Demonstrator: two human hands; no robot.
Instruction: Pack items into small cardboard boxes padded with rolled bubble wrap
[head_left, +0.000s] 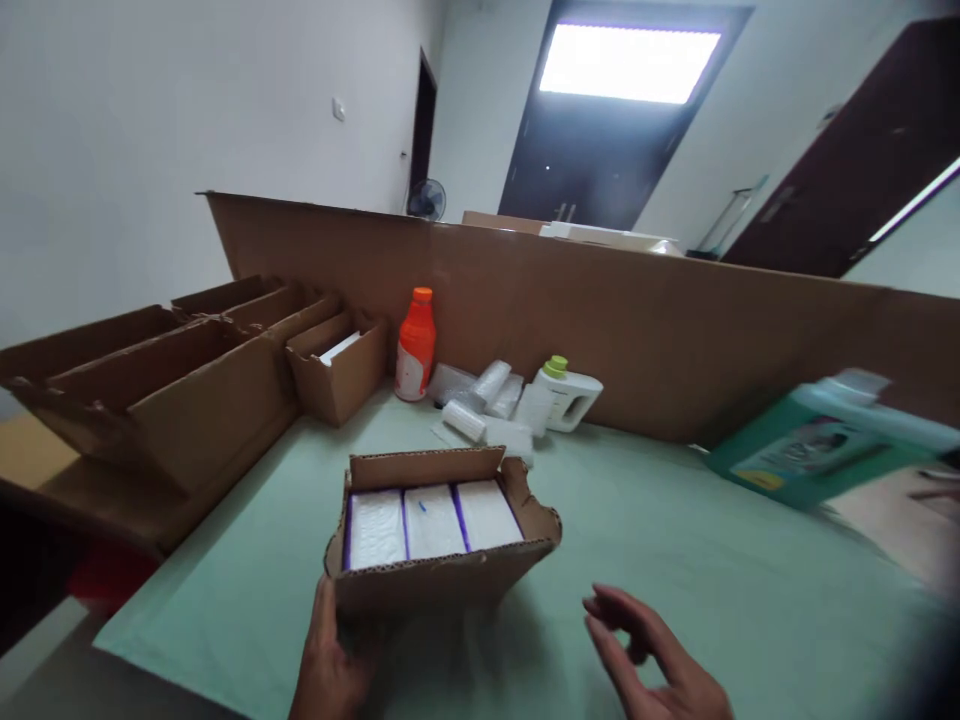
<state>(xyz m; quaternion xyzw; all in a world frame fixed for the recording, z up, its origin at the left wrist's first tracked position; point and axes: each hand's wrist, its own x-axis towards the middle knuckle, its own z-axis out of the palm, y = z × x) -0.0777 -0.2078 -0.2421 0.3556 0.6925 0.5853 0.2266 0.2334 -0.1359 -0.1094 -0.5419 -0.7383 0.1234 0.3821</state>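
A cardboard box (442, 590) is tilted towards me over the front of the table. Three white packs with purple edges (435, 522) sit side by side in it; a small blue mark shows on the middle one. My left hand (330, 655) grips the box at its lower left corner, the fingers partly hidden beneath. To the right of the box, apart from it, is my right hand (652, 650). Its fingers are curved with a gap between thumb and fingertips, and nothing is between them.
Open cardboard boxes (202, 400) stand at left, beside a smaller box (352, 370). An orange bottle (416, 345), clear plastic rolls (487, 400) and a white jug (574, 398) line a cardboard partition (637, 320). A green jug (832, 440) is at right on the table (637, 520).
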